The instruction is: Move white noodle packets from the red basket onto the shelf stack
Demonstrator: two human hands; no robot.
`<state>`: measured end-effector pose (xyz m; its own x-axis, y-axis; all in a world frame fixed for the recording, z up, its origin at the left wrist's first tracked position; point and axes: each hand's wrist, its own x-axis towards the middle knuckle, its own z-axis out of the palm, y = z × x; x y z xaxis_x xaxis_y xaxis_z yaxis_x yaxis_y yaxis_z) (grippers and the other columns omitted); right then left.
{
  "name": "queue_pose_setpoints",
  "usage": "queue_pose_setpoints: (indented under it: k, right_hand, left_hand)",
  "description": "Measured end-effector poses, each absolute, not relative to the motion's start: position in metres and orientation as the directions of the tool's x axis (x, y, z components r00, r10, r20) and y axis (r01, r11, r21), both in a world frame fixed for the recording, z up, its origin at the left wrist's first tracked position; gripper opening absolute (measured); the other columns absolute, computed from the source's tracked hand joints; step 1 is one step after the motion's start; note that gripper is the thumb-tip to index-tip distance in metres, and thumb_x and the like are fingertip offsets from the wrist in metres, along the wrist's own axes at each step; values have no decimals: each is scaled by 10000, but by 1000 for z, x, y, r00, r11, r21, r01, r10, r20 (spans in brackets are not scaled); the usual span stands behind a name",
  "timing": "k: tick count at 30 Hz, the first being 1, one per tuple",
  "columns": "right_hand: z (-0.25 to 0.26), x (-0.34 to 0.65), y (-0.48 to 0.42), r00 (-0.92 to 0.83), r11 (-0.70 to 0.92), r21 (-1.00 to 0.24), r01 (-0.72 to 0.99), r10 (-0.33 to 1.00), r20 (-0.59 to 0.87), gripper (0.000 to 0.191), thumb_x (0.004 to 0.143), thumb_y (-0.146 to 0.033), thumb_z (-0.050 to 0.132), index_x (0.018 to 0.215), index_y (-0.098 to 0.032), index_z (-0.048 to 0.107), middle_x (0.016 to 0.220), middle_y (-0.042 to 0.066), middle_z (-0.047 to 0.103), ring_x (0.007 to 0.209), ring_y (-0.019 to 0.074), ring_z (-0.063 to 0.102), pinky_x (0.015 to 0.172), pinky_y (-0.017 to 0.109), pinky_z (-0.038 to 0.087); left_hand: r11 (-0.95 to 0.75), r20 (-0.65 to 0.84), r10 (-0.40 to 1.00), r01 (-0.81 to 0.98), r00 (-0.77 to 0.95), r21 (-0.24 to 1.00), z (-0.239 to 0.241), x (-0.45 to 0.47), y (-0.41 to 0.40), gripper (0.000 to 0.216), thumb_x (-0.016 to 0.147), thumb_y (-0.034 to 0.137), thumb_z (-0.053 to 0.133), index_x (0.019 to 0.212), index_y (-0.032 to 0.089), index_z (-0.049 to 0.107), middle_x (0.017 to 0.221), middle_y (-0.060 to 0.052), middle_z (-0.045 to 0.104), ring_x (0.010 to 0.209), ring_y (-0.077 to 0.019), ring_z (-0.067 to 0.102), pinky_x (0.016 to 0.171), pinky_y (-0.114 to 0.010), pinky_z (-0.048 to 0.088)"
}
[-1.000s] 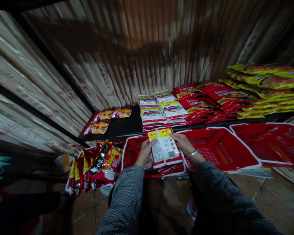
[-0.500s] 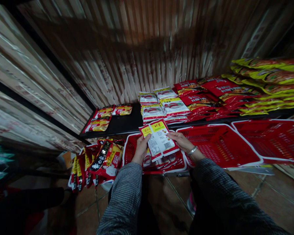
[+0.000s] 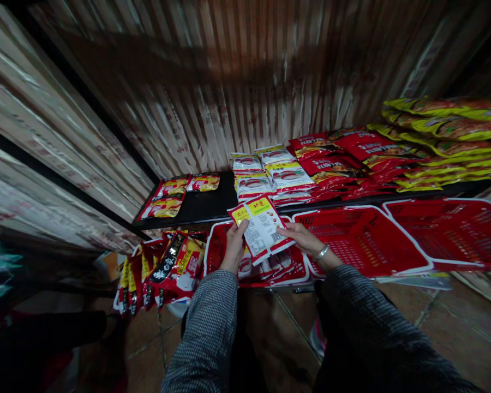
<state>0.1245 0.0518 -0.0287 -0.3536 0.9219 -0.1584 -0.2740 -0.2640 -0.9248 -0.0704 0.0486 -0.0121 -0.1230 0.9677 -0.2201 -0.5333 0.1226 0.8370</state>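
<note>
A white, red and yellow food packet (image 3: 262,232) is held between my two hands, its printed back with a barcode facing up. My left hand (image 3: 234,245) grips its left edge, thumb on top. At the right edge, my right hand (image 3: 305,238) pinches it, a silver bracelet on that wrist. Below the packet stands a red basket (image 3: 217,245) with similar packets in it. Just beyond, matching white packets (image 3: 253,185) lie stacked on the black shelf (image 3: 225,199).
Red packets (image 3: 327,164) and yellow packets (image 3: 454,131) are piled along the shelf to the right. Two more red baskets (image 3: 364,240) stand in front. Black-and-red packets (image 3: 178,265) fill a basket at left, and a few packets (image 3: 167,196) lie on the shelf's left end.
The packet has tilted and turned slightly in my hands, staying above the same basket. The view has shifted a little; both hands keep their hold.
</note>
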Motion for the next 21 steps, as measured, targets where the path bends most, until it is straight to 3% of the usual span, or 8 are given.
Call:
queue_pose_setpoints:
  k: [7,15,21]
  right_hand:
    - [-28,128,51,-222,-237,-903,-359,961,-164,344,537,-419,841,775,-193,740,798,26,758,782,212,704,830,354,522]
    - [-22,131,45,-220,-265,-880,-394,957,-190,291,610,-336,806,846,-193,714,856,31,758,795,210,712,793,341,550]
    - [-16,132,42,-235,-270,-861,-432,955,-182,292,588,-256,806,855,-194,701,884,31,756,785,214,714,783,345,560]
  left_hand:
    - [212,-211,976,-449,52,868,-15,-65,37,481,461,321,872,872,130,712,849,-85,752,814,-246,696,883,-411,496]
    - [189,-178,982,-418,67,889,-19,-62,33,460,494,326,860,884,122,725,848,-88,751,819,-239,692,906,-421,477]
    - [196,-182,981,-415,73,888,-20,-58,31,468,494,328,861,895,130,724,856,-84,752,796,-231,693,888,-426,492]
